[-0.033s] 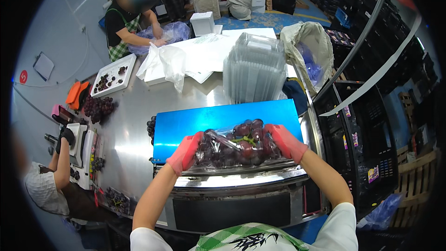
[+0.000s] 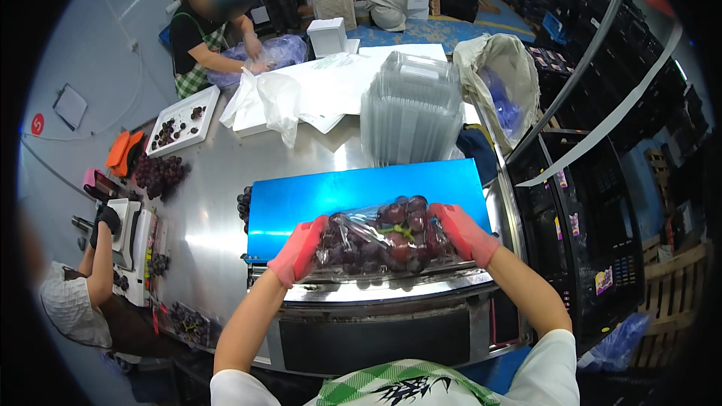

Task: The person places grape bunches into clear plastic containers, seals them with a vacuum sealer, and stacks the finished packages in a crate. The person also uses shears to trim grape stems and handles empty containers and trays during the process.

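A clear plastic box of dark red grapes [image 2: 383, 239] rests at the near edge of a blue mat [image 2: 331, 195] on the steel table. My left hand [image 2: 298, 250], in a pink glove, grips the box's left end. My right hand [image 2: 465, 234], also in a pink glove, grips its right end. Both forearms come in from the lower edge.
A tall stack of clear plastic boxes [image 2: 410, 109] stands behind the blue mat. White bags [image 2: 265, 101] and a white tray of grapes [image 2: 180, 129] lie at the far left, near a person in a green checked apron [image 2: 207, 34]. Another person [image 2: 83, 286] works at a scale [image 2: 129, 244] on the left. Black crates [image 2: 579, 203] stand on the right.
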